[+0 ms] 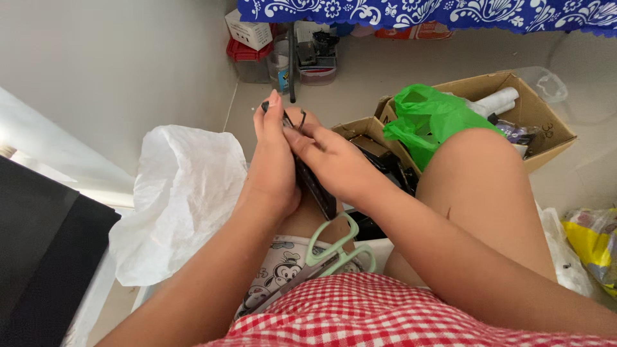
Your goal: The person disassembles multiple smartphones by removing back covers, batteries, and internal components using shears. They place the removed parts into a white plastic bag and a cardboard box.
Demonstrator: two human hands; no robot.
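Both hands meet over my lap around a flat black object (316,190), possibly a strap or pouch, mostly hidden between them. My left hand (271,160) wraps it from the left, and a thin black cord (294,119) loops out above the fingertips. My right hand (331,164) presses against the object's right side with the fingers pinched near the cord. A pair of scissors with pale green handles (334,252) lies on my lap just below the hands, on patterned white cloth above a red-checked garment.
A crumpled white plastic bag (183,196) lies to the left. Cardboard boxes (546,125) hold a green plastic bag (430,119) and dark items at the right. Small containers (283,54) stand by the wall under a blue patterned cloth (424,13). A yellow packet (594,238) sits far right.
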